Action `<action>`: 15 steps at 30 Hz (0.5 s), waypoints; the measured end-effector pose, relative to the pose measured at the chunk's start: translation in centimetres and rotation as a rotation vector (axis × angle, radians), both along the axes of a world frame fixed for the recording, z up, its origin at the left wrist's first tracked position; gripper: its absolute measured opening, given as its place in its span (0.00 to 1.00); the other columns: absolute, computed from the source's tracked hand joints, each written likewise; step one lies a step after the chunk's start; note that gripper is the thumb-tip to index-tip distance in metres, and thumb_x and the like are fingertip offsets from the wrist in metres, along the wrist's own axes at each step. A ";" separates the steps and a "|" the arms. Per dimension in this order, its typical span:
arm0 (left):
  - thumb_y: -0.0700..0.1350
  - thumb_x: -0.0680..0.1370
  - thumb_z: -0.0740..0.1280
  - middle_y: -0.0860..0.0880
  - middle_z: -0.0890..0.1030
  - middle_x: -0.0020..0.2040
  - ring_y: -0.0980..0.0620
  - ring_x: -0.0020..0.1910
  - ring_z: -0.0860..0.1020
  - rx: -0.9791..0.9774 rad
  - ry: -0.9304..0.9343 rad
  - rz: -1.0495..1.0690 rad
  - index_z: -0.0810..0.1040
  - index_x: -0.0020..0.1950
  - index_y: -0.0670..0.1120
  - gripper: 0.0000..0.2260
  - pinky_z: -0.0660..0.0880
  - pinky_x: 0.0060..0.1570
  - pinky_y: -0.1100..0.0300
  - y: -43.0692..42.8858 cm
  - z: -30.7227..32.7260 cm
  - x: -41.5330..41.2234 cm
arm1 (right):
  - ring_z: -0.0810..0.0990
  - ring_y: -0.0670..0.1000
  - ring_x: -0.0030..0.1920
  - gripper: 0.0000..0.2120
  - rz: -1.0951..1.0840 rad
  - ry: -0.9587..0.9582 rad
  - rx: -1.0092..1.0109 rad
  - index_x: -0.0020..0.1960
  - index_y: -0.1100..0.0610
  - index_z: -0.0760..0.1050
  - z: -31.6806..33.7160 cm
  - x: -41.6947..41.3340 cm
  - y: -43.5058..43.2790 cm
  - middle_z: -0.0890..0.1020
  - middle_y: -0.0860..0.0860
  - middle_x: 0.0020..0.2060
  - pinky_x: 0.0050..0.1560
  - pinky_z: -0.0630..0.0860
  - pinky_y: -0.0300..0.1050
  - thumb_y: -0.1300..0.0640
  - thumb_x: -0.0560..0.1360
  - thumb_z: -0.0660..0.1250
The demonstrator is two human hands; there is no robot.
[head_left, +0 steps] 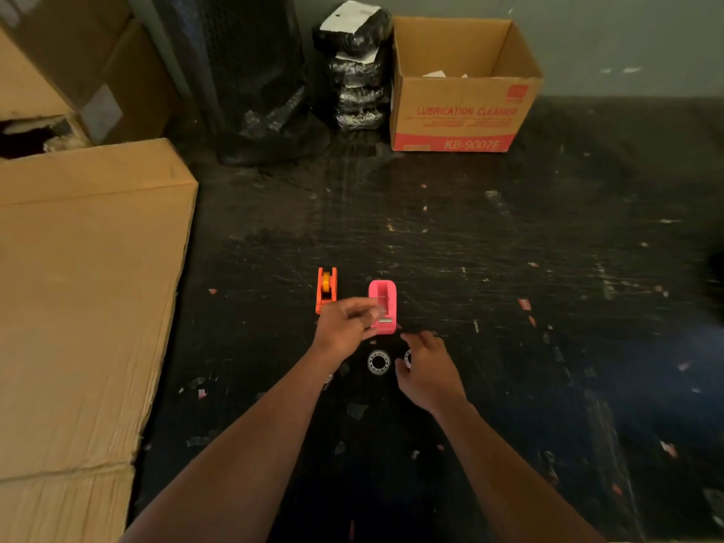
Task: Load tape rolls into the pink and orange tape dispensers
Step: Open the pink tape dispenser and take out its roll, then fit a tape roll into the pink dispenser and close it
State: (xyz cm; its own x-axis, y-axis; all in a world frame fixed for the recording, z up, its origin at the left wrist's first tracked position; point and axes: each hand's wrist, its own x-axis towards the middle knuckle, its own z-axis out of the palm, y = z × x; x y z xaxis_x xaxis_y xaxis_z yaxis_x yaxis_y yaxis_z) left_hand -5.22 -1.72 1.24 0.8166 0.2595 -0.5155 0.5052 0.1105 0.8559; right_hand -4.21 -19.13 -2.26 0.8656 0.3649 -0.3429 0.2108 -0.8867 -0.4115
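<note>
An orange tape dispenser [326, 288] stands on the dark table [470, 248] with a yellowish spool in its cradle. Just right of it sits a pink dispenser [383, 303], its cradle open on top. My left hand [344, 325] hovers at the pink dispenser's near left corner, fingers pinched on something small and clear that is too blurred to name. A clear tape roll [378, 362] lies flat below it. My right hand [429, 368] rests beside a second roll [407, 357], mostly hidden under its fingers.
A large flat cardboard box [78, 288] fills the left side. At the back stand an open carton marked LUBRICATION CLEANER [462, 111], a stack of black-wrapped bundles [358, 72] and a black wrapped roll [254, 80]. Small scraps litter the scratched table.
</note>
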 end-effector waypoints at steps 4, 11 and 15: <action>0.36 0.80 0.69 0.44 0.84 0.62 0.50 0.61 0.83 -0.011 0.009 0.027 0.81 0.65 0.44 0.14 0.82 0.61 0.50 0.0 -0.3 -0.2 | 0.71 0.54 0.74 0.28 0.092 0.051 0.004 0.77 0.53 0.68 -0.1 -0.6 2.2 0.74 0.53 0.73 0.73 0.72 0.52 0.45 0.80 0.68; 0.37 0.79 0.71 0.47 0.84 0.61 0.52 0.58 0.84 -0.018 -0.003 0.063 0.82 0.60 0.49 0.11 0.83 0.55 0.57 0.3 0.5 -0.5 | 0.74 0.54 0.72 0.24 0.150 0.038 -0.044 0.74 0.52 0.71 -0.6 -0.7 2.6 0.77 0.52 0.70 0.70 0.73 0.51 0.48 0.81 0.68; 0.36 0.80 0.70 0.47 0.85 0.59 0.54 0.56 0.84 -0.045 -0.021 0.090 0.82 0.52 0.53 0.11 0.83 0.55 0.57 0.4 0.9 -0.6 | 0.79 0.47 0.60 0.17 0.024 0.053 0.152 0.68 0.47 0.76 0.4 -0.1 1.8 0.80 0.48 0.61 0.61 0.77 0.44 0.51 0.80 0.70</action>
State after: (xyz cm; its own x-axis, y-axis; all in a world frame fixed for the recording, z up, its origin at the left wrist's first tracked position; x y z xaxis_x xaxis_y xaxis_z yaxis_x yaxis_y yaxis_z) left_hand -5.80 -1.33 2.11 0.8016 0.3092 -0.5117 0.4738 0.1936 0.8591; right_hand -4.34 -17.37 -1.84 0.8381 0.4367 -0.3271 0.2059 -0.8083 -0.5516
